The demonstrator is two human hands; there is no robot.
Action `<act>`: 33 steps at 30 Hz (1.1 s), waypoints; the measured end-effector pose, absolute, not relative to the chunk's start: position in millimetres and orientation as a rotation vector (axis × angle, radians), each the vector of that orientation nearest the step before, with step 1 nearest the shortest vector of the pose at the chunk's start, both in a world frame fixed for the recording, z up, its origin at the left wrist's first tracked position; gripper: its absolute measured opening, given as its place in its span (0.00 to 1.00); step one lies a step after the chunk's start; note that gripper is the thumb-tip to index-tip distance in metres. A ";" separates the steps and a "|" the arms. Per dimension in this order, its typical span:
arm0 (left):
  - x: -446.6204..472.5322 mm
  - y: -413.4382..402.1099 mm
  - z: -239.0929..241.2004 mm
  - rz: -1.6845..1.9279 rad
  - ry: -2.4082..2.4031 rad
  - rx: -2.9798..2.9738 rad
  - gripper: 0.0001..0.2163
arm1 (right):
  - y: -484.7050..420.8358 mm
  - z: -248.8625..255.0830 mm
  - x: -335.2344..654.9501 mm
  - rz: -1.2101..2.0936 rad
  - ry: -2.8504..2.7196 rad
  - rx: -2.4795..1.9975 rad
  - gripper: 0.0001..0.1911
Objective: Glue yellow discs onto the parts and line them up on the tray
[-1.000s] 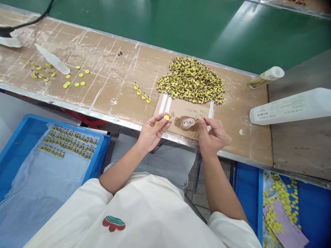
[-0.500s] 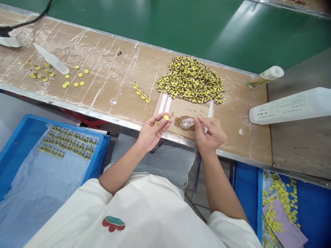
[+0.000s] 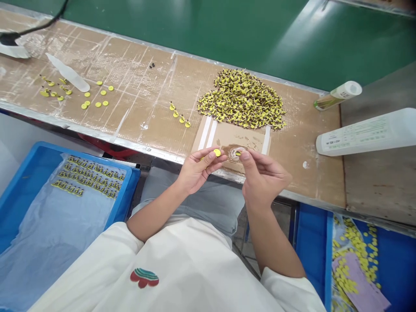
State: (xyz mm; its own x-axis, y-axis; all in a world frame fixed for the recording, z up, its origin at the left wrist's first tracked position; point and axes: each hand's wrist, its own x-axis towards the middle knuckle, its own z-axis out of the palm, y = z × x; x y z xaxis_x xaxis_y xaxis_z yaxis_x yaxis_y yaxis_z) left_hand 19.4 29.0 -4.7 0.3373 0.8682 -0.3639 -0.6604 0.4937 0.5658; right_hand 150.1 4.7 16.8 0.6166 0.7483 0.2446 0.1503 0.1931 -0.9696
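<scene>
1. Here, left hand [image 3: 197, 170] at the near edge of the bench [image 3: 136, 104], thumb and fingers pinched together on a small yellow disc [image 3: 217, 152] held just above the edge.
2. Right hand [image 3: 264, 177] beside it, fingertips closed on a tiny yellow part [image 3: 238, 153], poised over a brown glue patch [image 3: 236, 153] on a cardboard pad [image 3: 227, 138].
3. Disc and tiny part near each other, not touching.
4. Behind the pad, touching its far edge: a big heap of yellow-and-dark pieces [image 3: 242, 99].
5. Left of the heap, well apart: four small assembled pieces in a short row [image 3: 180, 115].
6. Far left on the bench: loose yellow discs [image 3: 97, 93], a few more pieces [image 3: 52, 89], and a clear plastic bottle lying down [image 3: 67, 73].
7. Right end of the bench: a white bottle on its side [image 3: 367, 132] and, beyond it, a smaller tube with a white cap [image 3: 338, 95].
8. Green belt [image 3: 227, 34] running along the far side of the bench.
9. Below the bench at left: a blue tray [image 3: 19, 182] lined with plastic film, rows of finished pieces [image 3: 89, 178] laid flat in its far part.
10. Below at right: another blue tray [image 3: 308, 242] holding a bag of yellow discs [image 3: 354, 251] with a pale slip on it.
</scene>
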 end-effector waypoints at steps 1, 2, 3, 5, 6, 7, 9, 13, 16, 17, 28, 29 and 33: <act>19.8 28.1 -4.2 1.012 0.692 0.363 0.12 | 4.3 16.9 145.1 0.520 -0.860 -1.330 0.12; 20.0 27.2 -3.9 1.005 0.690 0.383 0.12 | 4.2 16.6 140.8 0.532 -0.869 -1.324 0.11; 20.0 26.6 -3.8 1.003 0.687 0.399 0.12 | 4.2 15.9 137.4 0.535 -0.878 -1.323 0.11; 19.8 25.7 -4.0 1.009 0.676 0.413 0.11 | 4.4 14.3 133.0 0.522 -0.898 -1.326 0.10; 19.7 25.5 -4.1 1.014 0.671 0.411 0.11 | 4.4 13.6 131.8 0.514 -0.908 -1.327 0.09; 19.6 25.3 -4.3 1.018 0.669 0.404 0.11 | 4.3 13.0 131.1 0.508 -0.918 -1.323 0.09; 19.6 25.2 -4.3 1.021 0.670 0.380 0.12 | 4.0 12.1 130.7 0.498 -0.932 -1.309 0.08; 19.8 25.1 -4.2 1.016 0.681 0.354 0.13 | 3.6 11.1 130.5 0.478 -0.945 -1.292 0.08; 19.6 25.2 -5.1 1.018 0.689 0.375 0.12 | 3.9 11.5 129.0 0.469 -0.951 -1.300 0.07; 19.5 25.3 -5.5 1.022 0.687 0.379 0.12 | 4.0 11.6 128.5 0.461 -0.956 -1.302 0.08; 20.1 25.0 -6.5 1.050 0.676 0.315 0.11 | 2.9 5.1 132.0 0.383 -1.103 -1.286 0.08; 20.2 25.0 -6.7 1.048 0.679 0.310 0.12 | 2.8 5.5 132.2 0.386 -1.107 -1.269 0.08; 19.7 24.7 -7.5 1.048 0.671 0.309 0.11 | 2.1 6.7 133.3 0.389 -1.138 -1.268 0.07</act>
